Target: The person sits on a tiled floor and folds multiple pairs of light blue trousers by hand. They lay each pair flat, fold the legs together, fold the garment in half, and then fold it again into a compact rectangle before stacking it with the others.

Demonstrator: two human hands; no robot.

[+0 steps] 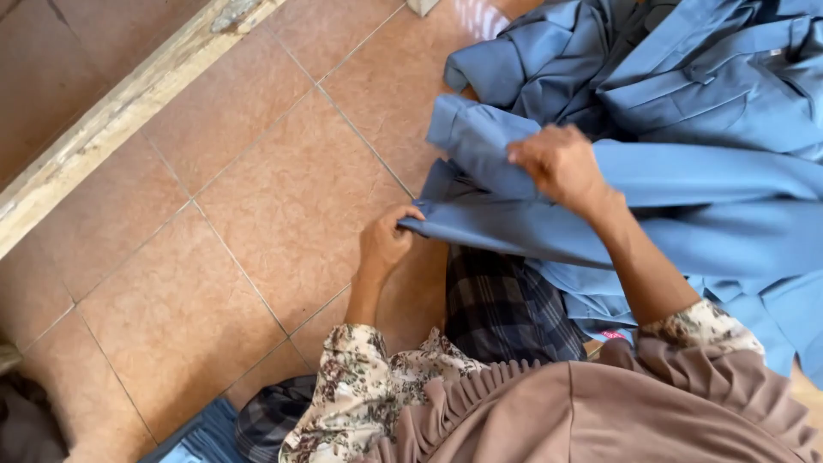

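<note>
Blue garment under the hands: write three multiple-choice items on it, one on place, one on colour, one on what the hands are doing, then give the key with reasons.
1. Where does the blue garment lie?
A. on a table
B. on the tiled floor and over the person's lap
C. on a hanger

2. What colour is the checked cloth under the garment?
A. dark grey and black
B. bright red
C. yellow

3. What is the left hand doing?
A. resting flat on the floor
B. holding scissors
C. pinching the garment's edge

Key: 1 B, the fabric spreads across the brown tiles and onto the lap. 2 A, dark plaid shows below the blue cloth. 3 C, its fingers close on the fold's tip, while the right hand presses on the sleeve further up.
</note>
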